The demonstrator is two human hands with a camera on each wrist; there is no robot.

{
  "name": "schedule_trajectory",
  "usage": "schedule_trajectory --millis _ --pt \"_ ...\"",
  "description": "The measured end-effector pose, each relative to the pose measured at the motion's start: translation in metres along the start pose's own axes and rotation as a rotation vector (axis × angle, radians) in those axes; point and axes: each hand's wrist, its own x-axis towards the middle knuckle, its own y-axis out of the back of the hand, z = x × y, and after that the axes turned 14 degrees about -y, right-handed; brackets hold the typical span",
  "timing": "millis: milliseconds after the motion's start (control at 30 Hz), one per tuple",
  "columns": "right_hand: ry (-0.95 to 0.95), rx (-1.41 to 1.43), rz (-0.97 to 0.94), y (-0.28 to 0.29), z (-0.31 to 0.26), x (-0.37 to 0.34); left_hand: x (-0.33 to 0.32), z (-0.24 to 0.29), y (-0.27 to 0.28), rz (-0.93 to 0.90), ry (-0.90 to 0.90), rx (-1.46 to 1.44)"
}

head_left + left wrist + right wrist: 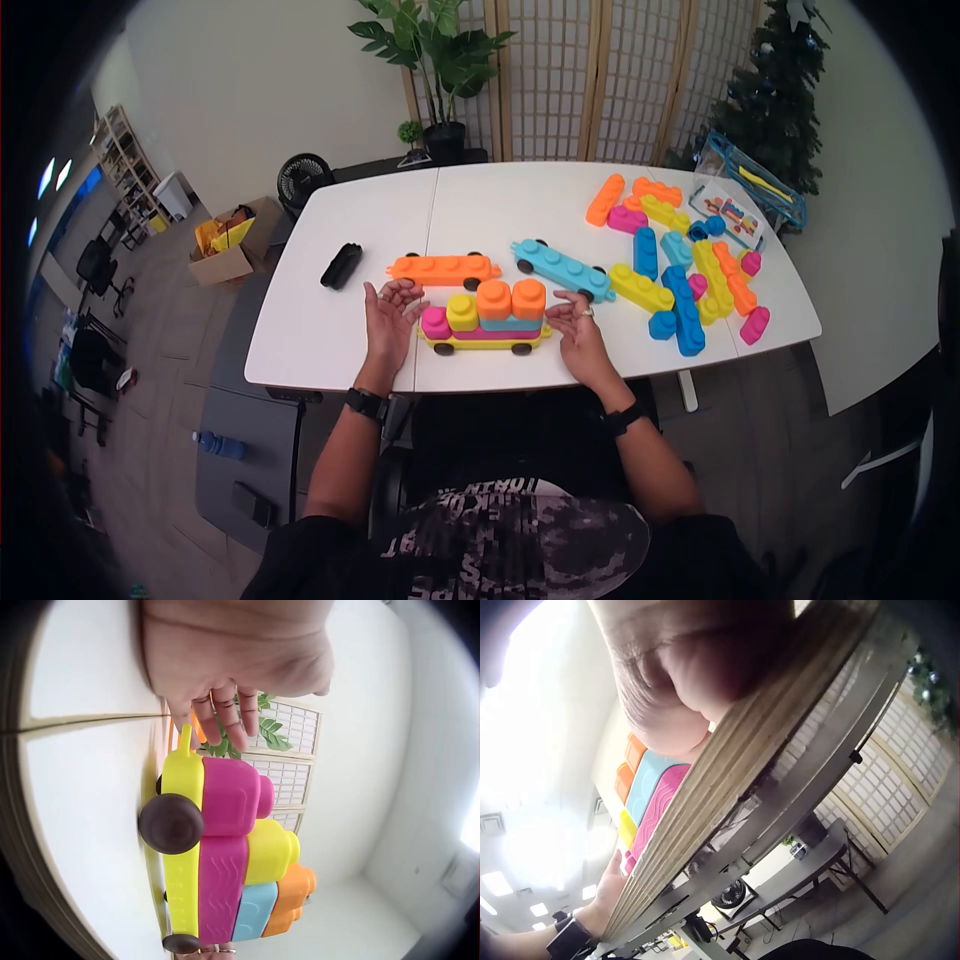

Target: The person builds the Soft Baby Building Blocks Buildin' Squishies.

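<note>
Near the table's front edge stands a yellow wheeled toy car base (pixel 485 341) stacked with building blocks: a long pink block (pixel 223 889), a small pink block (pixel 436 322), a yellow block (pixel 462 312), a light blue block (pixel 510 324) and two orange blocks (pixel 494 300) on top. My left hand (pixel 393 325) is beside its left end, fingers loosely extended near the yellow hitch. At the other end my right hand (pixel 580 335) has its fingers loosely bent beside the base. Neither hand grips the car. In the right wrist view the table edge hides most of it.
Behind the car sit an orange wheeled base (pixel 445 269) and a light blue wheeled base (pixel 562 270). Several loose blocks (pixel 686 310) spread over the table's right side, near a picture card (pixel 728 215). A black case (pixel 342 266) lies at the left.
</note>
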Motion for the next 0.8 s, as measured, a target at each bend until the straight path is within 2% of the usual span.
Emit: schedule_trajectory --millis 200,233,333,600,667,800 --pt "-0.062 -0.012 0.055 0.003 -0.006 -0.002 0.002 0.001 0.001 0.043 -0.013 0.0" --pt "-0.003 0.019 0.067 0.001 -0.005 0.0 0.002 0.0 0.002 0.035 -0.012 -0.003" --pt "-0.061 0.025 0.072 0.002 -0.005 -0.002 0.002 -0.003 0.005 0.046 0.001 -0.006" --pt "-0.071 0.05 0.026 0.0 0.001 0.0 0.002 0.0 0.002 0.098 0.028 -0.023" --pt "-0.098 0.095 0.017 0.001 0.005 0.001 0.003 -0.001 0.003 0.075 -0.008 -0.003" --pt "-0.132 0.013 -0.018 0.002 0.006 -0.001 0.003 -0.003 0.004 0.061 -0.028 0.114"
